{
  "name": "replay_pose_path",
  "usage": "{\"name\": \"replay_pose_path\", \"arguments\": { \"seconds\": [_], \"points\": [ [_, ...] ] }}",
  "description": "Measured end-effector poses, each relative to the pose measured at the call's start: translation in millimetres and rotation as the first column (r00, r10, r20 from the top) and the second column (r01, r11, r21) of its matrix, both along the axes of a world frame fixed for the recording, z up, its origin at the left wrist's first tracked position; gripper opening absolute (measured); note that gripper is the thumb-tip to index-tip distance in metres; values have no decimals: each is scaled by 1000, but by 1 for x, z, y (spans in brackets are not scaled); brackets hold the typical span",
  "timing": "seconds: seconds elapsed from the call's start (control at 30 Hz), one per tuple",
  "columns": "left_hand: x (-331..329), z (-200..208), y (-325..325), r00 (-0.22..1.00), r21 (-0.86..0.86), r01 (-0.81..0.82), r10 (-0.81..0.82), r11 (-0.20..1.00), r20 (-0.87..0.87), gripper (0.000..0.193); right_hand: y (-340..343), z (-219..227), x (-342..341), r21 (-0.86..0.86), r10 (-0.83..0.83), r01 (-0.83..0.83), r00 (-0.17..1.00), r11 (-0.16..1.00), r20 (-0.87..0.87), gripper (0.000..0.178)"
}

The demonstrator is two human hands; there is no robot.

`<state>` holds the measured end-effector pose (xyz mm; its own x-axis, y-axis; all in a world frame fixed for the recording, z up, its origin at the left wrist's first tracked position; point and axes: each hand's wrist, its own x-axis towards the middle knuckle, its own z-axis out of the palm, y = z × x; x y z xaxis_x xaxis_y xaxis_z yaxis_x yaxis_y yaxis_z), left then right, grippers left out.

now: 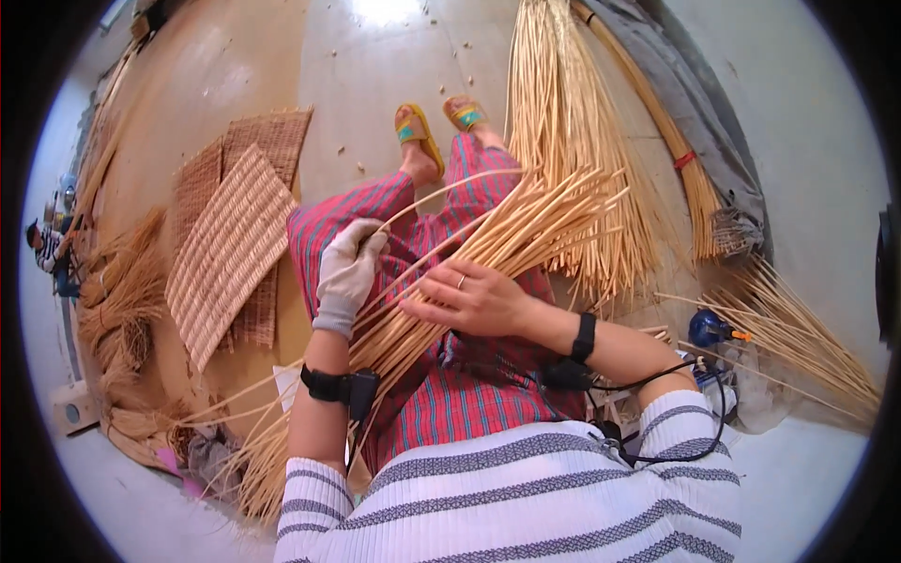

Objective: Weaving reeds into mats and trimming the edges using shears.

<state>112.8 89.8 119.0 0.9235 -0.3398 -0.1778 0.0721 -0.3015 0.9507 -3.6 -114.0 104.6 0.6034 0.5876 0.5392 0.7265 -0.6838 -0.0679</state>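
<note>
Across my lap lies a thick bundle of pale tan wicker rods (544, 218), running from lower left up to the right. My right hand (477, 298), bare with a ring on one finger, rests over the middle of the bundle, its fingers closed around the upper rods. My left hand (347, 274) wears a whitish knit glove. Its fingers pinch a single curved rod (441, 191) that arcs above the bundle toward the right. The glove partly hides where that rod runs below the fingertips.
Woven mats (235, 249) lie on the floor at left, beside loose fibre bunches (122, 291). A large fan of rods (582, 141) spreads ahead on the right, near a tied bundle (683, 159). More rods (798, 328) and a blue round object (706, 328) sit at right.
</note>
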Motion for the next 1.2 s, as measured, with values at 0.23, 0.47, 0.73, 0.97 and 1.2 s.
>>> {"name": "replay_pose_path", "arguments": {
  "seconds": [0.23, 0.47, 0.73, 0.97, 1.2],
  "points": [
    [-43, 36, 7, 691, 641, 21, -475, 767, 545, 19, 1, -3, -1, -8, -16, 17, 999, 1000, 27, 41],
    [-74, 35, 25, 820, 633, 18, -374, 774, 433, 63, 1, 23, -5, -17, -2, 2, 1000, 1000, 1, 45],
    [-110, 39, 24, 826, 634, 302, -527, 711, 197, 109, -11, 63, -23, 376, 263, -129, 907, 918, -330, 39],
    [-122, 31, 4, 885, 564, 168, -376, 809, 276, 95, -107, 25, -127, 437, -59, 724, 547, 534, -835, 35],
    [-126, 39, -19, 869, 553, 243, -432, 797, 241, 93, -56, -103, -148, 588, 351, 777, 498, 224, -793, 69]
  ]
}}
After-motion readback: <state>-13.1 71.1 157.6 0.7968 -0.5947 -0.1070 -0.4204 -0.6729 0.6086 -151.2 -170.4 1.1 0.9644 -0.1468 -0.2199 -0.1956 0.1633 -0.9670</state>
